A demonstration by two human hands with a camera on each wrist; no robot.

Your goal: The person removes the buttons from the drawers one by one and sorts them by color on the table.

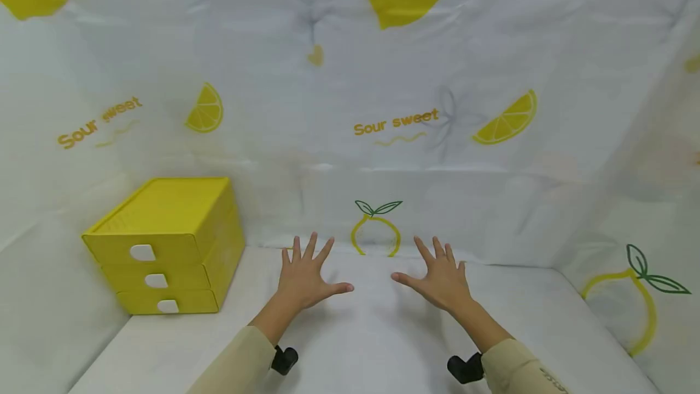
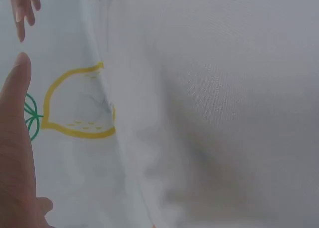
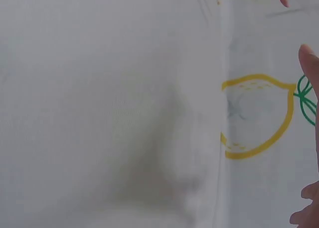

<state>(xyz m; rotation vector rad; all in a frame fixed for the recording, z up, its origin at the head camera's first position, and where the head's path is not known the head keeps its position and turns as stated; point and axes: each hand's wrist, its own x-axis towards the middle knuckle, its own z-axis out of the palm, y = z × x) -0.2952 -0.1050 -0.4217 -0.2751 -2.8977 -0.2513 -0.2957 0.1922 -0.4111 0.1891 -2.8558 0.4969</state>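
Both hands are held out over the white table with their fingers spread and nothing in them. My left hand is left of the middle in the head view, its thumb pointing right; the yellow drawer box is the nearest object to it. To the right, my right hand mirrors it, thumb pointing left. A gap separates the two thumbs. In the left wrist view the left thumb shows along the left edge, while the right wrist view has the right thumb at its right edge.
A yellow box with three stacked drawers and white pull tabs stands at the back left. White cloth with lemon prints hangs behind and at both sides of the white table. Black wrist cameras show under the sleeves.
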